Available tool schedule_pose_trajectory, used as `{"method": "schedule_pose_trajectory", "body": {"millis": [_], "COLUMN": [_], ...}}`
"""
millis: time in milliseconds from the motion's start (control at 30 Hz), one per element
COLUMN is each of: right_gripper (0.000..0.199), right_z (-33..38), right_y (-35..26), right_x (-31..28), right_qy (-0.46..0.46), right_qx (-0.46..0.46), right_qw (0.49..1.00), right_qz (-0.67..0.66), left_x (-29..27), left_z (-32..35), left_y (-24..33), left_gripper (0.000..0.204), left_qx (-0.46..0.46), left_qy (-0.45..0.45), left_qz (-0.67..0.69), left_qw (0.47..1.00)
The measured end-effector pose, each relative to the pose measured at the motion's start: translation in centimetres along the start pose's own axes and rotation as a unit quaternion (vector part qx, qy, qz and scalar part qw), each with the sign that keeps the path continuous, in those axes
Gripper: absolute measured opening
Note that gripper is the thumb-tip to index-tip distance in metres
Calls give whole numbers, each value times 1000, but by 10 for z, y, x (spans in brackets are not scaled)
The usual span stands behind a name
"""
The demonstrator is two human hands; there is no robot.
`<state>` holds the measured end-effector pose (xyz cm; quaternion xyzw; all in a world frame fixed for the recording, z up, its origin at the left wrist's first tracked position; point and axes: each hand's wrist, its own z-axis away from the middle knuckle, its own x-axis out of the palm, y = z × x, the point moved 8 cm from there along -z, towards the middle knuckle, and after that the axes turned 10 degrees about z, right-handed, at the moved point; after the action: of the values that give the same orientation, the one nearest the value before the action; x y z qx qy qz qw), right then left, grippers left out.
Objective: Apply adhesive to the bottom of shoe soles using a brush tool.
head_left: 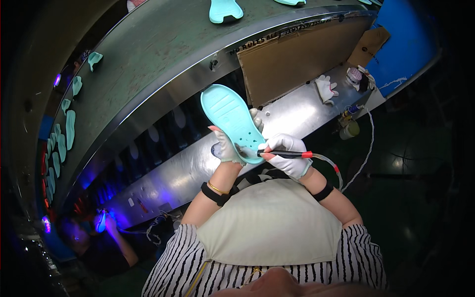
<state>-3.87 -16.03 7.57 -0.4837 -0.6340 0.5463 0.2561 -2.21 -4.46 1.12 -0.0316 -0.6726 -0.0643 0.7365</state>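
Note:
My left hand (226, 147), in a white glove, holds a mint-green shoe sole (231, 119) by its near end, the sole pointing up and away over the metal ledge. My right hand (289, 154), also gloved, grips a thin black brush-like tool (282, 154) with a red collar and a clear hose trailing right. The tool's tip touches the near end of the sole, where a dark smear shows.
A green conveyor belt (163, 54) curves across the top with several mint soles (225, 10) on it. A metal ledge (297, 111) carries a spare glove (326, 89) and small jars (349, 129). At the lower left another person's hand (106, 222) works under violet light.

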Motion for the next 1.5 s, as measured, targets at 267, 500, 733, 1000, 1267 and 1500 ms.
{"method": "schedule_pose_trajectory", "body": {"millis": [267, 500, 733, 1000, 1267, 1500], "right_gripper": [14, 16, 15, 13, 13, 19], "right_z": [-6, -16, -17, -14, -22, -27], "right_y": [16, 7, -13, -8, -11, -25], "right_x": [-11, 1, -2, 7, -9, -53], "right_qy": [-12, -209, -267, -271, -236, -103], "right_qx": [147, 142, 69, 16, -9, 21], "right_qw": [974, 967, 960, 962, 966, 994], "right_qz": [-169, -4, -42, 40, 106, 36], "left_x": [17, 18, 11, -14, -22, 84], "left_z": [-5, -3, -3, -15, -18, -8], "left_y": [4, 6, 1, 8, 14, 55], "left_gripper": [102, 106, 93, 73, 55, 84], "left_qx": [-42, -181, -266, -272, -256, 87], "left_qy": [-69, -95, -57, 21, 62, -109], "left_qz": [-52, -220, -289, -393, -425, -218], "left_qw": [995, 954, 918, 878, 866, 966]}}
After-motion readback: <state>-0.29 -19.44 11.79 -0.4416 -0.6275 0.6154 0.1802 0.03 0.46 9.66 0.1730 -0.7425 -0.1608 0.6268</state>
